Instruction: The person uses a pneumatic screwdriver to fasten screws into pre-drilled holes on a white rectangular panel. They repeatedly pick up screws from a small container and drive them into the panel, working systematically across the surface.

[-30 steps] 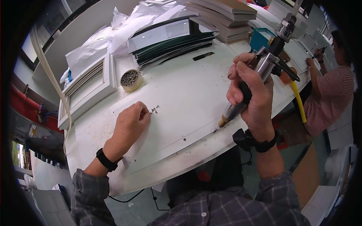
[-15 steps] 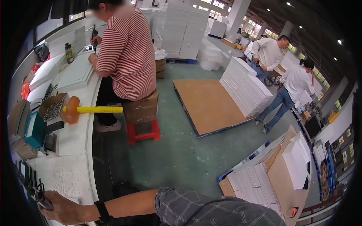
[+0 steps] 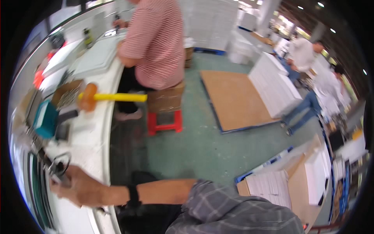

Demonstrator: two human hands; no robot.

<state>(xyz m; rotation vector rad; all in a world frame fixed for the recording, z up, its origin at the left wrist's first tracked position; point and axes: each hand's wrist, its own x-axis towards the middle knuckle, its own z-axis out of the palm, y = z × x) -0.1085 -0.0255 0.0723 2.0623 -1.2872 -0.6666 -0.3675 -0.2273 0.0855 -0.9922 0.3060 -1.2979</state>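
View swung left, right fingers (image 3: pixel 64 192) gripping metal tool (image 3: pixel 57 170), brown box (image 3: pixel 63 89) holding metal parts (image 3: pixel 69 98)

We see the right hand (image 3: pixel 83 188) and its tool (image 3: pixel 58 171) blurred at eight o'clock, a co-worker (image 3: pixel 161 45) cut off at eleven

An orange-headed mallet (image 3: pixel 120 97) lies on the table (image 3: pixel 91 136), its yellow handle jutting past the edge. Beyond it, a person in a striped top (image 3: pixel 156 46) sits on a cardboard box (image 3: pixel 165 100) atop a red stool (image 3: pixel 164 128). On the green floor (image 3: pixel 194 156), a brown-topped pallet (image 3: pixel 237 105) (blue along its edge) bears stacked white panels (image 3: pixel 274 87); two blurred people (image 3: pixel 306 54) in pale tops stand near.
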